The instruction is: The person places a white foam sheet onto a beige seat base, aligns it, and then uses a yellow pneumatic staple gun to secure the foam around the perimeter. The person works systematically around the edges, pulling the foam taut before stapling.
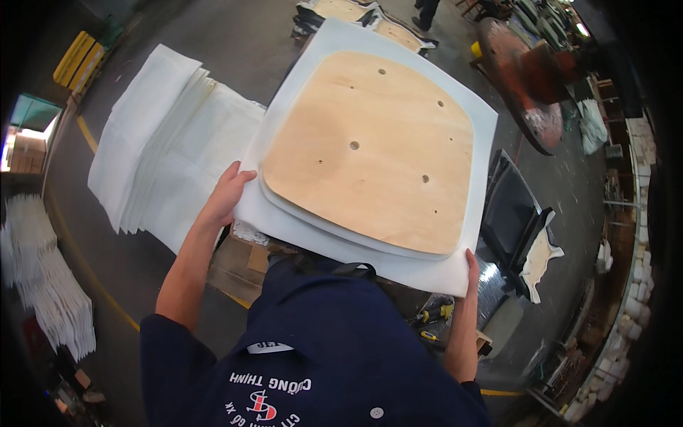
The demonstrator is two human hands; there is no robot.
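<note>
A rounded plywood seat panel (370, 146) with several small holes lies on a thin foam layer atop a large white sheet (306, 64). I hold this stack up in front of me. My left hand (229, 192) grips the sheet's left edge, thumb near the panel's rim. My right hand (472, 269) clasps the sheet's lower right corner from the side.
A stack of white sheets (167, 142) lies to the left on a surface. More white pieces (50, 285) sit at far left. Dark upholstered parts (512, 213) stand to the right, a yellow tool (437, 313) below. Similar wood panels (356, 14) lie farther off on the grey floor.
</note>
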